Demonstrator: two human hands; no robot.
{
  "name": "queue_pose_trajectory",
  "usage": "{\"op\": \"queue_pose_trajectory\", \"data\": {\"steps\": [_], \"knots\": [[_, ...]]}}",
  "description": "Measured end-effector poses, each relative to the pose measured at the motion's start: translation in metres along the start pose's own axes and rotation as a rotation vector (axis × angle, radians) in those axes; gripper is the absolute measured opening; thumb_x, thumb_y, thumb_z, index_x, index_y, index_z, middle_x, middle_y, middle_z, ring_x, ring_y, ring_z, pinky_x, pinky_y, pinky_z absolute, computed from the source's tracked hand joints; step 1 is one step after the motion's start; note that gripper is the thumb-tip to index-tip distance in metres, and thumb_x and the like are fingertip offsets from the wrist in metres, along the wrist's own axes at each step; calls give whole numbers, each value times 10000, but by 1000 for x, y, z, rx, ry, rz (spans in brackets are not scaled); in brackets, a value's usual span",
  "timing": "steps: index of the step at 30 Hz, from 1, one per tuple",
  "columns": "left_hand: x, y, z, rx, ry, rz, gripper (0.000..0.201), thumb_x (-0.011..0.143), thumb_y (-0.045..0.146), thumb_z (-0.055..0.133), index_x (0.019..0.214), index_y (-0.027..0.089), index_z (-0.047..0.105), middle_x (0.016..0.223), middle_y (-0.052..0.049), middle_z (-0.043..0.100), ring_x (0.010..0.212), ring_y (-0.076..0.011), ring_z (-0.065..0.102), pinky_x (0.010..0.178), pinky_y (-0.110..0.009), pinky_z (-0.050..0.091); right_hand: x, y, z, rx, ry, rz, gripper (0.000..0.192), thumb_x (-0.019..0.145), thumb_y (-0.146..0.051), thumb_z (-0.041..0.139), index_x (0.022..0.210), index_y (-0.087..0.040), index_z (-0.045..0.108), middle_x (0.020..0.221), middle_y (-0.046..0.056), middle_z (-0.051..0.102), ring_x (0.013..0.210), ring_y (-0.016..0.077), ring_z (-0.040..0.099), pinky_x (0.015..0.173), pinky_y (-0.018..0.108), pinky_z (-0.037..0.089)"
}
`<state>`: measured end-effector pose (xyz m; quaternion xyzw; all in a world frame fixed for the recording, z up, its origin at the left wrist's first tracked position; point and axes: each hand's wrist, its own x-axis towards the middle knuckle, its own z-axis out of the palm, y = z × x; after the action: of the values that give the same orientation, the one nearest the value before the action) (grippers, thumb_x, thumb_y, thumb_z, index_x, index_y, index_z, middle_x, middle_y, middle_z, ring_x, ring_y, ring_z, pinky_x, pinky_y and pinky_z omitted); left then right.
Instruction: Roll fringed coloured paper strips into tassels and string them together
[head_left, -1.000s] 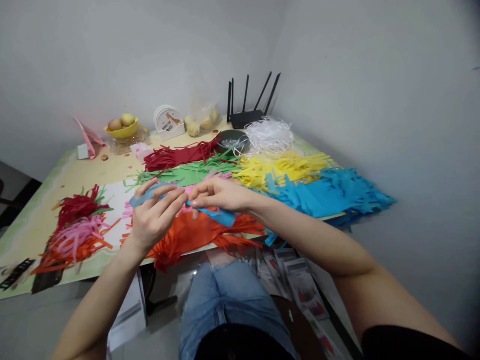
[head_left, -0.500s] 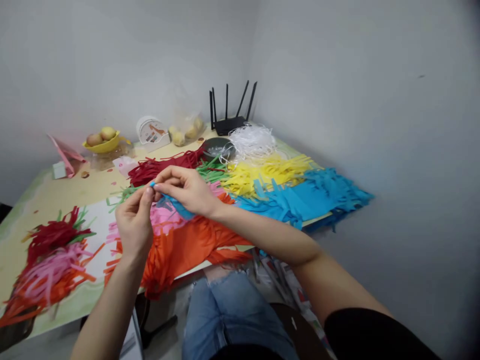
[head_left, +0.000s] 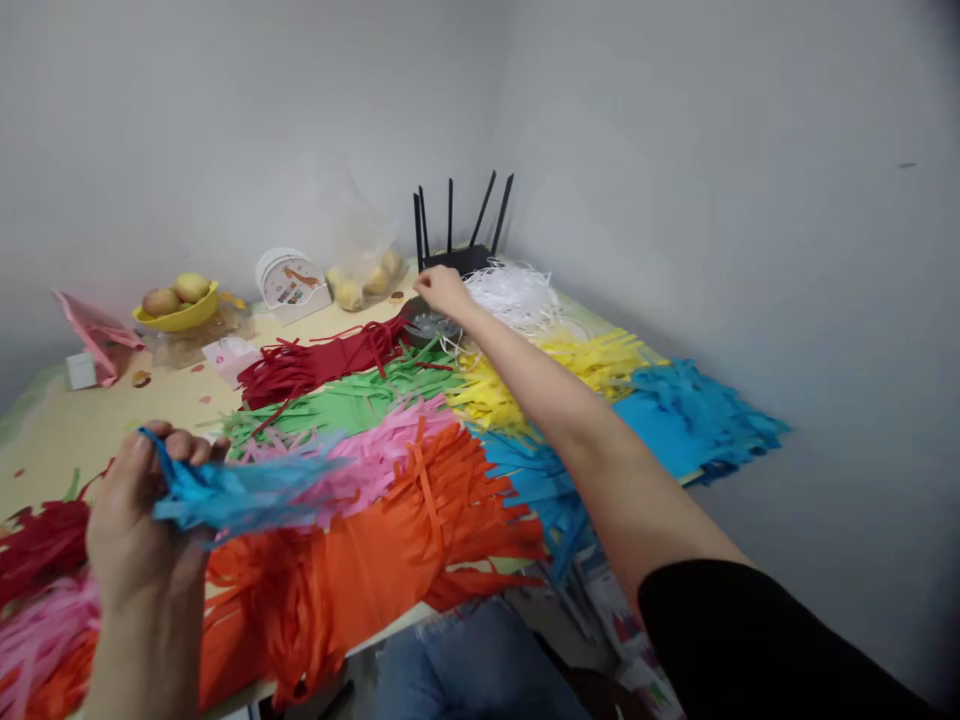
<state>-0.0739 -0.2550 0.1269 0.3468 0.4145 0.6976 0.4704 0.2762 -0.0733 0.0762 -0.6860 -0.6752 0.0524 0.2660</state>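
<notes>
My left hand (head_left: 142, 525) is closed around a blue tissue-paper tassel (head_left: 236, 490), its looped end up by the thumb and its strips trailing right, blurred. Reaching far forward, my right hand (head_left: 448, 292) is just above a dark bowl (head_left: 427, 328) of small clear pieces. Its fingers are pinched together; whatever they hold is too small to make out. Beneath the tassel lie fringed paper sheets in pink (head_left: 390, 440) and orange (head_left: 367, 570). Fringed blue paper (head_left: 667, 420) is at the right, with yellow (head_left: 570, 370) under my right forearm.
White string (head_left: 517, 297) lies beside the bowl, before a black router (head_left: 461, 260) with upright antennas. Red (head_left: 322, 362) and green (head_left: 345, 405) fringed paper sits left of it. Farther left are a yellow fruit bowl (head_left: 180, 312), a white holder (head_left: 292, 285) and finished-looking tassels (head_left: 45, 630).
My hands have come apart. The left has moved down and left with the blue tassel, and the right has reached forward to the dark bowl. The view has shifted slightly.
</notes>
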Motion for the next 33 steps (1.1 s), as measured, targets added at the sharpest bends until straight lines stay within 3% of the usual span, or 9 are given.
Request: {"op": "queue_pose_trajectory", "data": {"steps": [2,4,7,11,15,23,33], "knots": [[-3,2,-3,96,20,53,399,567,374,917,793,170,658,608,64,538,558,-85,493,673,-245,584,20,32,15,-142,-107,95,292,976,-181,530,1109,4,712,1176,266,695,1163,308,647,1004,364,468],[-4,-5,-5,182,28,56,430,549,414,931,793,164,680,639,45,561,567,-83,504,615,-212,559,29,52,34,-243,-218,136,298,962,-258,610,1166,-52,675,1200,202,679,1133,273,653,985,403,512],[-2,-22,-9,234,31,2,476,492,451,953,785,167,706,719,11,625,636,-112,584,568,-196,535,33,63,58,-359,-361,140,374,952,-363,643,1244,-131,615,1251,114,633,1095,220,646,939,433,560],[1,-36,-11,282,-28,-38,445,535,472,932,804,181,728,682,5,604,679,-141,609,562,-204,533,39,69,73,-444,-446,114,398,945,-358,652,1254,-111,608,1256,137,623,1103,230,642,933,418,560],[-2,-40,-8,332,-76,-88,383,609,443,900,843,186,738,659,11,588,629,-120,566,519,-188,498,41,73,75,-471,-470,93,387,950,-361,644,1254,-122,610,1258,131,624,1101,227,642,931,415,560],[-2,-40,-5,382,-126,-41,282,682,382,849,798,173,698,641,10,589,588,-116,549,462,-173,441,34,72,71,-443,-464,41,371,959,-364,629,1257,-144,607,1256,109,628,1095,222,643,927,428,563],[-6,-44,-8,463,-142,-134,417,593,459,890,838,170,716,690,-10,649,567,-108,553,437,-160,426,33,58,74,-333,-373,53,391,953,-365,640,1255,-119,608,1261,130,624,1105,229,642,940,428,558]]}}
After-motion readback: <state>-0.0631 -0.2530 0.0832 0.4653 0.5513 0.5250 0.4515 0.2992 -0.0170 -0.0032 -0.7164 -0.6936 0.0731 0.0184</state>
